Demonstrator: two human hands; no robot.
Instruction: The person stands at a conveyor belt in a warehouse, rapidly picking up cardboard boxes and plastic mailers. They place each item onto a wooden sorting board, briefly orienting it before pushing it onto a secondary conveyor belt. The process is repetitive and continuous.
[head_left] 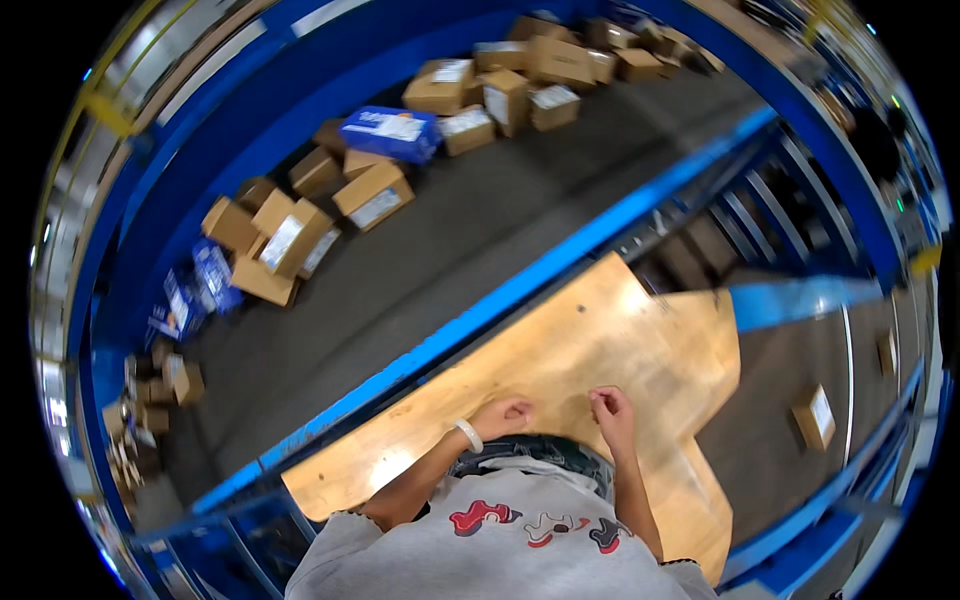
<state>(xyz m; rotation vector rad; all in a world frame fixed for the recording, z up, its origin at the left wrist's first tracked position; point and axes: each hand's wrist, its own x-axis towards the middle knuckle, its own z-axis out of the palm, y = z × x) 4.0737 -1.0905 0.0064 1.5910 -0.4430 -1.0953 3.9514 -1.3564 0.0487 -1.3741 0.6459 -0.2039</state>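
Over a pale wooden board (560,350), both hands hover close to my waist. My left hand (502,416), with a whitish band (468,434) on its wrist, is loosely curled and holds nothing that I can see. To its right, my right hand (612,410) is also curled, its thumb and fingers drawn together and nothing showing between them. A gap separates the two hands. Neither touches a parcel.
Beyond a blue rail (480,310) runs a dark conveyor belt (430,270). Brown cartons (375,195) and a blue package (392,134) are heaped along its far side. At right, a lone carton (815,418) lies on another dark belt (765,450).
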